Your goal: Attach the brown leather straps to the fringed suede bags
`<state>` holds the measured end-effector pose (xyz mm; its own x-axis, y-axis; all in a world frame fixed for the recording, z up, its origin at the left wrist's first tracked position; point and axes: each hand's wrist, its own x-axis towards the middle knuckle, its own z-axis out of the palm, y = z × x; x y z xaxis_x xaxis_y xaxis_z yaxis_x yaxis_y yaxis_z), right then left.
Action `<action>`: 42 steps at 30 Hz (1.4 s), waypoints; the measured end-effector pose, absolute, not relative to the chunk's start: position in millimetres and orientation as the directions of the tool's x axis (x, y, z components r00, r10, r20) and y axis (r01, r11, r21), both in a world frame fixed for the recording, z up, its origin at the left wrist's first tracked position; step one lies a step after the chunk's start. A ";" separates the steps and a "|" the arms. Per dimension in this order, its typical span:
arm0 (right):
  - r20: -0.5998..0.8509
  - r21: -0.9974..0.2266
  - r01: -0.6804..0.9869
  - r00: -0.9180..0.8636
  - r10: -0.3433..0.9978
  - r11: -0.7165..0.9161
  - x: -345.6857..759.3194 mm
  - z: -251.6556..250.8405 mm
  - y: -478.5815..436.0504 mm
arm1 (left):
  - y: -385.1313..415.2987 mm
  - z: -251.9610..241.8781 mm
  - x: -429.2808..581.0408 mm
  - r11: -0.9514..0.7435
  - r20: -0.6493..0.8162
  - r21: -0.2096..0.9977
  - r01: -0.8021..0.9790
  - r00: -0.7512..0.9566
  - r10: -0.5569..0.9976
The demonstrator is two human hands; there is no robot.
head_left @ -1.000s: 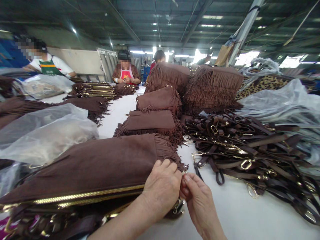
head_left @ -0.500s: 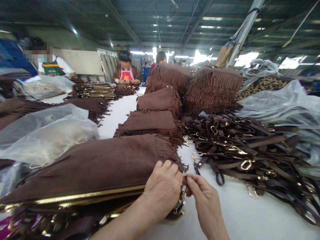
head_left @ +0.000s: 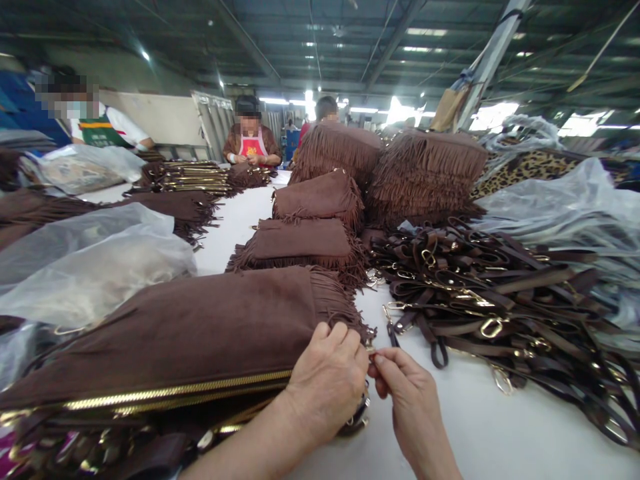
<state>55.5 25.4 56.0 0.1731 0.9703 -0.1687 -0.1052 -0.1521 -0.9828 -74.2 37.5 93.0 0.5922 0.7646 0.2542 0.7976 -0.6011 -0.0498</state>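
A brown fringed suede bag (head_left: 225, 313) with a gold zipper (head_left: 180, 390) along its near edge lies in front of me, on top of other bags and straps. My left hand (head_left: 330, 373) is closed on the bag's right end, its fingers curled over beside the fringe. Close by, my right hand (head_left: 413, 393) pinches something small between thumb and forefinger; what it is stays hidden. A small gold metal fitting (head_left: 370, 348) shows between the two hands at the bag's corner.
Brown straps with gold clasps (head_left: 493, 327) lie heaped on the white table (head_left: 480, 427) to the right. More fringed bags (head_left: 303, 239) are stacked beyond. Clear plastic (head_left: 115, 260) covers things at left. Two people (head_left: 253, 143) work across the table, and another is partly hidden behind the stacks.
Both hands stay together at the bag's right end, with only slight finger movement. The view has shifted a little.
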 end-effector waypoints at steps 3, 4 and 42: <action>-0.188 -0.971 -0.177 0.167 0.968 -0.158 54.2 49.8 26.5 | 38.8 94.2 -73.7 -0.585 0.223 -0.013 0.811 0.573 0.789; -0.192 -0.968 -0.194 0.165 0.967 -0.159 53.9 48.3 26.8 | 39.5 94.6 -73.6 -0.577 0.211 0.002 0.817 0.564 0.798; -0.139 -0.990 -0.066 0.251 0.958 -0.126 54.2 47.3 21.9 | 39.0 99.4 -73.4 -0.560 0.158 0.061 0.826 0.546 0.823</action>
